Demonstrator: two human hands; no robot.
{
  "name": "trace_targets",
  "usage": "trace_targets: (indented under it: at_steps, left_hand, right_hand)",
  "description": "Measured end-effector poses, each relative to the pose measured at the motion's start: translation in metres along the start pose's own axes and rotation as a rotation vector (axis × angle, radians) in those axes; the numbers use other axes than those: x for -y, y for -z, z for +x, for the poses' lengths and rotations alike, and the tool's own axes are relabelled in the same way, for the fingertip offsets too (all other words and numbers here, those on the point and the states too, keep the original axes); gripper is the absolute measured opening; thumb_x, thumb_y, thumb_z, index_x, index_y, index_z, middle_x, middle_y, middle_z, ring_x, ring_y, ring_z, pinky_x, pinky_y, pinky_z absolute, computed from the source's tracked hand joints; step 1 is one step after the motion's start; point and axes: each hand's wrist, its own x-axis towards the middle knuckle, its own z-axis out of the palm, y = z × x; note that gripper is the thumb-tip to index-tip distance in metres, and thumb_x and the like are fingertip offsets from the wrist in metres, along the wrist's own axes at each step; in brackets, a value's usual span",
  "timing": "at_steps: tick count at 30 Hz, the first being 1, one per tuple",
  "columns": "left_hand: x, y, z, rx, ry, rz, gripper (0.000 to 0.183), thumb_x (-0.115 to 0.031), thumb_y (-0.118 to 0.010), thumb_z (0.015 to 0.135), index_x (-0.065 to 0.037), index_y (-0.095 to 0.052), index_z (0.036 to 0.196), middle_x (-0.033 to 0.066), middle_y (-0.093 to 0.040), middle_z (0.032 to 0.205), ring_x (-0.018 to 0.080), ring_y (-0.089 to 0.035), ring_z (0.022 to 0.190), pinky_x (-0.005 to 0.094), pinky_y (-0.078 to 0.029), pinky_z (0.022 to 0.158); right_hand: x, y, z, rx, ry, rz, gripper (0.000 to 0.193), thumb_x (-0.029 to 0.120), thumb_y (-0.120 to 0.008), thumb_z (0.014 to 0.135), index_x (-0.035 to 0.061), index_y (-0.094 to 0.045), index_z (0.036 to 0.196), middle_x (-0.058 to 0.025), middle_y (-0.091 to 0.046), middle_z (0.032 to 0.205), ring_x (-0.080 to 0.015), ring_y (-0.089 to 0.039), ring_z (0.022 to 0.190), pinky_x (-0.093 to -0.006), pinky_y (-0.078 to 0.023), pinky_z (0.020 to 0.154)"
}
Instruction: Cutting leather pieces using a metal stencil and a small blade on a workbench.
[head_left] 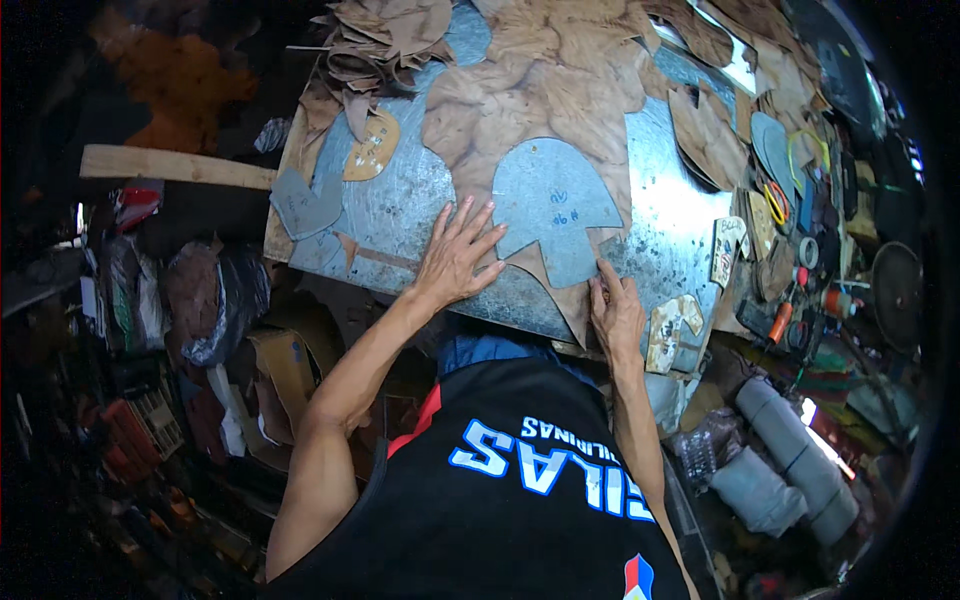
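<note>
A grey-blue flat pattern piece, rounded at the top with notched lower sides and handwritten marks, lies on a large sheet of mottled brown leather. My left hand rests flat with fingers spread, its fingertips at the leather's edge and the pattern's left side. Beside the pattern's lower right corner, my right hand is closed, thumb and fingers drawn together at the leather's edge. Whatever it holds, if anything, is hidden. A pointed flap of leather hangs below the pattern toward the table's near edge.
Under the leather is a metal-topped table. Leather scraps pile up at the far left. An orange-tan pattern and grey pieces lie left. Scissors, tape and an orange-handled tool crowd the right.
</note>
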Motion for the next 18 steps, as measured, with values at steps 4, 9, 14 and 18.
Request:
trace_targets:
  at_steps: [4, 9, 14, 18]
  left_hand:
    - [-0.002, 0.001, -0.007, -0.02, 0.033, -0.027, 0.055, -0.036, -0.072, 0.084, -0.013, -0.062, 0.133, 0.0149, -0.041, 0.154, 0.0409, -0.027, 0.146, 0.057, -0.02, 0.118]
    - [0.0, 0.005, -0.018, -0.065, 0.089, -0.005, 0.053, -0.037, -0.071, 0.085, -0.012, -0.063, 0.132, 0.0148, -0.041, 0.155, 0.0414, -0.027, 0.146, 0.0571, -0.02, 0.117]
    - [-0.003, 0.0, -0.02, -0.086, 0.129, 0.008, 0.052, -0.036, -0.07, 0.084, -0.013, -0.063, 0.13, 0.0126, -0.042, 0.154, 0.0404, -0.028, 0.146, 0.0562, -0.02, 0.118]
    - [-0.002, 0.012, -0.008, -0.016, 0.074, 0.025, 0.052, -0.034, -0.07, 0.084, -0.013, -0.063, 0.131, 0.0121, -0.041, 0.154, 0.0407, -0.027, 0.146, 0.0571, -0.018, 0.118]
  right_hand:
    - [0.002, 0.003, 0.006, 0.045, 0.033, -0.05, 0.033, 0.025, -0.065, 0.094, 0.0202, -0.065, 0.127, -0.0164, -0.059, 0.086, -0.0375, -0.063, 0.074, -0.0471, -0.051, 0.065]
    - [0.009, 0.001, 0.022, 0.097, 0.122, -0.07, 0.036, 0.027, -0.062, 0.094, 0.0254, -0.06, 0.13, -0.0176, -0.057, 0.086, -0.0413, -0.063, 0.072, -0.0509, -0.05, 0.062]
    - [0.009, 0.002, 0.026, 0.103, 0.101, -0.055, 0.034, 0.024, -0.065, 0.093, 0.0215, -0.065, 0.127, -0.0168, -0.059, 0.084, -0.0391, -0.062, 0.071, -0.048, -0.05, 0.064]
    - [0.012, 0.005, 0.012, 0.094, 0.095, -0.003, 0.035, 0.023, -0.066, 0.092, 0.0193, -0.065, 0.127, -0.0165, -0.06, 0.084, -0.0392, -0.062, 0.071, -0.0492, -0.049, 0.063]
